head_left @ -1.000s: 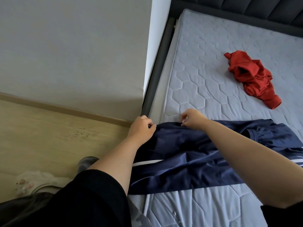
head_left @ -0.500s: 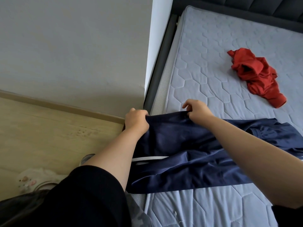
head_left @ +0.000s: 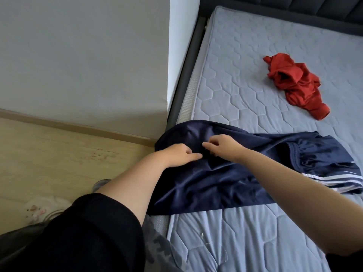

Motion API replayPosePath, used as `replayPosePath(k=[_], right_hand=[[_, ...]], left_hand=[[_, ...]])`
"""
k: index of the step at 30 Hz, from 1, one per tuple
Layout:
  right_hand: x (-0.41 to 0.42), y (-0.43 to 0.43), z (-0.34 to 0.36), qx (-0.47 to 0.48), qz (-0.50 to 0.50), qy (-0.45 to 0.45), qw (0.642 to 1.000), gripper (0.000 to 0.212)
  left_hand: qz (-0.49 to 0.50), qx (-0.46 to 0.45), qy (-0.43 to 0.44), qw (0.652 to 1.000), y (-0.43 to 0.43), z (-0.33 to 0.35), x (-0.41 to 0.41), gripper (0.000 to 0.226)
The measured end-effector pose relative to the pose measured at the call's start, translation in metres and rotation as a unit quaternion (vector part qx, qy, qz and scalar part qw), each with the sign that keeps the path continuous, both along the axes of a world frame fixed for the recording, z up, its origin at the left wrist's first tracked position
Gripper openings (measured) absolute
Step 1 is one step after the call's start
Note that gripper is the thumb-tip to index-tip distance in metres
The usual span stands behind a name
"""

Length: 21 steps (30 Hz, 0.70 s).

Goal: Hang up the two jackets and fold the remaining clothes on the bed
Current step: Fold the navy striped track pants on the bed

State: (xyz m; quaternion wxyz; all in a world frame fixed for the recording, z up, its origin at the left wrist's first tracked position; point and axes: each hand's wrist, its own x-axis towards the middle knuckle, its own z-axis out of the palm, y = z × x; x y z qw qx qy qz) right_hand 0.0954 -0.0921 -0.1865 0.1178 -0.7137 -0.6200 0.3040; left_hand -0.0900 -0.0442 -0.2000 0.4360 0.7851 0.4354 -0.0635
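Grey quilted bed (head_left: 235,91) beside a pale wall, with two garments on it.

Navy shorts (head_left: 216,173) with white side stripes lie across the bed's near edge at mid-frame, their left end draping over the side toward the wooden floor (head_left: 59,154). Both hands rest on the navy cloth close together. The left hand (head_left: 176,156) lies flat, fingers stretched out toward the right, pressing the fabric. The right hand (head_left: 222,147) has its fingers bent, with thumb and forefinger apparently pinching a fold, though the grip is hard to make out against the dark cloth. A crumpled red garment (head_left: 294,83) sits well apart in the upper right of the frame. Black sleeves cover the upper arms at the bottom.
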Motion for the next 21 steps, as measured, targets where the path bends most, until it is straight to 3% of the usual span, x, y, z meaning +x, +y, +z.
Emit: replayPosePath(k=[2, 4, 6, 8, 12, 14, 16, 19, 21], right_hand=[[0.001, -0.013, 0.003, -0.039, 0.023, 0.025, 0.999, 0.032], [0.004, -0.026, 0.007, -0.084, 0.066, 0.007, 0.994, 0.025], [0.006, -0.035, 0.009, -0.105, 0.106, -0.054, 0.987, 0.03], [0.006, -0.036, 0.008, -0.074, 0.137, -0.112, 0.981, 0.019], [0.009, -0.021, 0.015, 0.002, 0.073, -0.07, 0.995, 0.008], [0.012, -0.009, 0.017, 0.058, -0.004, -0.046, 0.997, 0.004], [0.011, 0.002, 0.018, 0.132, -0.089, -0.035, 0.987, 0.018], [0.007, 0.013, 0.014, 0.202, -0.145, -0.066, 0.966, 0.043], [0.004, 0.018, 0.005, 0.17, -0.145, -0.116, 0.968, 0.053]], left_hand=[[-0.069, -0.04, 0.034, 0.996, -0.006, 0.005, 0.003, 0.048], [-0.132, -0.019, 0.078, 0.988, -0.013, 0.008, 0.002, 0.035], [-0.157, 0.009, 0.111, 0.981, -0.014, 0.01, -0.001, 0.026], [-0.143, 0.012, 0.114, 0.983, -0.013, 0.013, -0.005, 0.016], [0.016, 0.029, -0.014, 0.999, 0.002, 0.021, -0.02, 0.012], [0.154, 0.102, -0.1, 0.978, 0.012, 0.022, -0.025, 0.006], [0.266, 0.162, -0.155, 0.937, 0.023, 0.021, -0.028, 0.004], [0.319, 0.253, -0.109, 0.907, 0.035, 0.013, -0.033, 0.038], [0.29, 0.235, -0.002, 0.928, 0.039, 0.0, -0.039, 0.055]])
